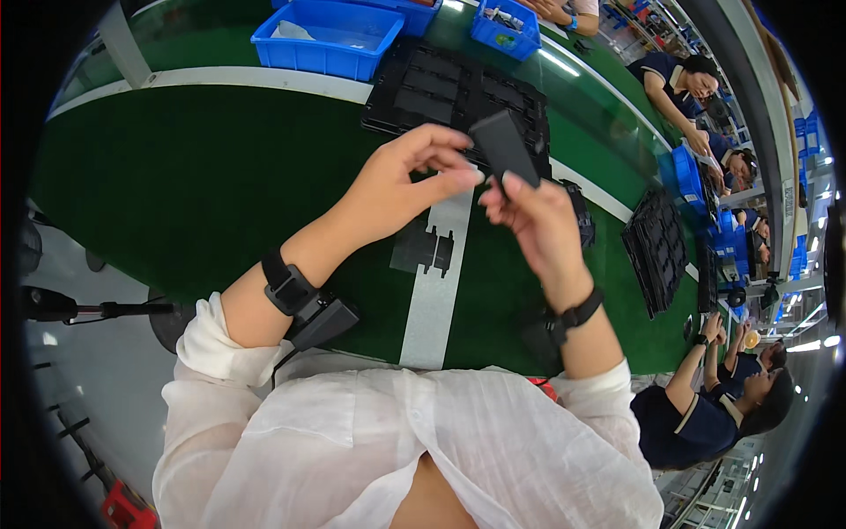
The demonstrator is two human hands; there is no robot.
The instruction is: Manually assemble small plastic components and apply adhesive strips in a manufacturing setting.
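My right hand (538, 220) grips a flat, dark grey rectangular case (505, 148) between thumb and fingers, raised above the green work surface. Close to its left side is my left hand (414, 172), its fingers curved and apart from the thumb, with no object visible in them. Below the hands, a small black part with thin prongs (438, 250) lies across a pale strip (429, 317). Beyond the hands sits a black moulded tray (432, 84) with compartments. Partly behind my right hand is another black piece (580, 212), its kind unclear.
Blue bins (326, 40) stand at the far side; a smaller blue bin (507, 31) holds small items. Black trays (654, 251) are stacked to the right. Several people work along the right side. A pale rail (256, 78) crosses the far part of the green surface (176, 176).
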